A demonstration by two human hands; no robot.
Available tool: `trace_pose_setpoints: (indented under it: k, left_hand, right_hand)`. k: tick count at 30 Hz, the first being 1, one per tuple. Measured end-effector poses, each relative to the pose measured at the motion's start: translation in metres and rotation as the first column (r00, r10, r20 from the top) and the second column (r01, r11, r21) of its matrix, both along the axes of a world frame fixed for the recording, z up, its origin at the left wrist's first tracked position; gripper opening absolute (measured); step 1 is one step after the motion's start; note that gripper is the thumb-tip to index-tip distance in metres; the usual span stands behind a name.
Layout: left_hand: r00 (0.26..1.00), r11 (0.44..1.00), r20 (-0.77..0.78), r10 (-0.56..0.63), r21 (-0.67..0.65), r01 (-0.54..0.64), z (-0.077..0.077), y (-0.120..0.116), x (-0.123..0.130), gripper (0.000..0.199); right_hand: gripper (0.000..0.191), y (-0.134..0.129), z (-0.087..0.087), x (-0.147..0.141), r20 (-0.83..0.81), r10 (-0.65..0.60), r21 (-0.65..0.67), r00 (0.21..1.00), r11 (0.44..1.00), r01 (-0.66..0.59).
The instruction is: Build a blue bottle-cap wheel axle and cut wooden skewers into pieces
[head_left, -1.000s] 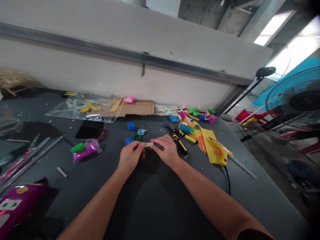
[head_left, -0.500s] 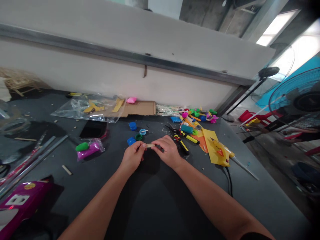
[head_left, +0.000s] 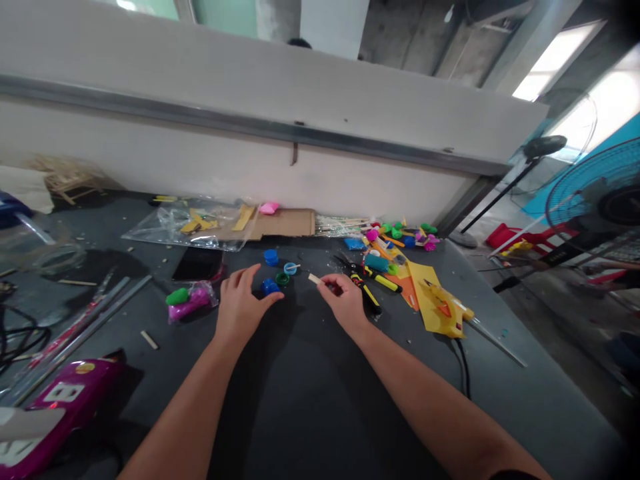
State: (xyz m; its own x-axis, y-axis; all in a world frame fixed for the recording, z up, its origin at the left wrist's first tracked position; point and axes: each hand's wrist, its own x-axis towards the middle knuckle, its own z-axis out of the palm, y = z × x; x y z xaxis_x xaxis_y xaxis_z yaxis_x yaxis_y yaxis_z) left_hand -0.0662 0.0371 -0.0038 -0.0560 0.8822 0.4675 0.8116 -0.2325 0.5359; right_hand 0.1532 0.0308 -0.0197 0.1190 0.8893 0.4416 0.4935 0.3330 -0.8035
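Between the thumb and fingers of my right hand [head_left: 345,298] is a short, pale wooden stick [head_left: 314,279], its tip pointing left. My left hand [head_left: 241,300] is empty, thumb and fingers spread apart, just left of the bottle caps. Those are a blue cap [head_left: 270,286] beside my left thumb, a dark green cap [head_left: 282,279], a light blue cap [head_left: 291,268] with a small stick across it, and stacked blue caps [head_left: 271,257] farther back. Pliers [head_left: 367,291] with yellow and black handles lie right of my right hand.
A yellow glue gun [head_left: 445,312] rests on yellow paper at the right. Left are a phone [head_left: 198,263], bagged purple clay [head_left: 187,310], glue sticks [head_left: 95,327] and a magenta tool [head_left: 75,400]. Cardboard [head_left: 287,223] and a plastic bag [head_left: 175,230] lie against the partition.
My left hand has let go of the stick, moved left and opened. The stick stays in my right hand, which has shifted slightly right. The camera view has also shifted a little.
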Motion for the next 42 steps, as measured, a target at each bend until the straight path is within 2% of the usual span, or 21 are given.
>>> trace_pose_setpoints:
  k: [2, 4, 6, 9, 12, 15, 21, 26, 31, 34, 38, 42]
  left_hand:
    - [0.996, 0.998, -0.067, -0.059, -0.032, 0.057, -0.006, 0.004, -0.001, 0.053]
    - [0.994, 0.993, -0.041, -0.106, -0.064, 0.103, -0.011, 0.005, 0.002, 0.039]
    - [0.983, 0.981, 0.085, -0.16, -0.1, 0.168, -0.014, 0.004, 0.006, 0.03]
    - [0.909, 0.945, 0.336, -0.247, -0.122, 0.302, -0.017, 0.001, 0.015, 0.034]
    - [0.837, 0.909, 0.45, -0.311, -0.115, 0.4, -0.016, -0.003, 0.024, 0.037]
    - [0.843, 0.902, 0.416, -0.34, -0.109, 0.418, -0.015, -0.005, 0.031, 0.035]
    - [0.939, 0.952, 0.311, -0.146, -0.215, 0.219, -0.018, -0.003, 0.039, 0.033]
    - [0.965, 0.947, 0.244, -0.101, -0.275, 0.168, -0.014, 0.006, 0.05, 0.033]
    - [0.921, 0.908, 0.307, -0.241, -0.264, 0.326, -0.011, 0.018, 0.06, 0.03]
    - [0.905, 0.892, 0.247, -0.346, -0.212, 0.399, -0.009, 0.018, 0.061, 0.032]
    - [0.904, 0.877, 0.187, -0.385, -0.23, 0.422, -0.007, 0.016, 0.058, 0.034]
    - [0.899, 0.862, 0.135, -0.417, -0.256, 0.438, -0.007, 0.016, 0.057, 0.034]
  right_hand:
    - [0.02, 0.001, -0.001, 0.0, -0.049, 0.004, -0.027, 0.999, 1.0, -0.005]
    - [0.02, 0.001, -0.001, 0.0, -0.082, 0.017, -0.044, 0.997, 0.999, -0.02]
    - [0.021, 0.001, 0.0, 0.0, -0.113, 0.022, -0.061, 0.993, 0.998, -0.029]
    - [0.02, 0.0, 0.003, -0.001, -0.135, 0.024, -0.079, 0.991, 0.996, -0.035]
    - [0.019, -0.001, 0.004, -0.002, -0.131, 0.044, -0.08, 0.99, 0.995, -0.055]
    - [0.018, -0.001, 0.004, -0.002, -0.142, 0.061, -0.091, 0.988, 0.993, -0.074]
    - [0.02, 0.004, 0.005, -0.002, -0.28, 0.049, -0.156, 0.959, 0.983, -0.096]
    - [0.024, 0.011, 0.001, 0.001, -0.452, 0.009, -0.193, 0.892, 0.975, -0.108]
    - [0.021, 0.013, 0.0, 0.005, -0.577, -0.017, -0.228, 0.817, 0.963, -0.141]
    - [0.017, 0.014, -0.001, 0.008, -0.581, -0.015, -0.239, 0.814, 0.959, -0.153]
    - [0.016, 0.015, -0.002, 0.009, -0.587, 0.022, -0.244, 0.809, 0.948, -0.202]
    - [0.026, 0.015, -0.002, 0.008, -0.61, 0.032, -0.241, 0.792, 0.944, -0.223]
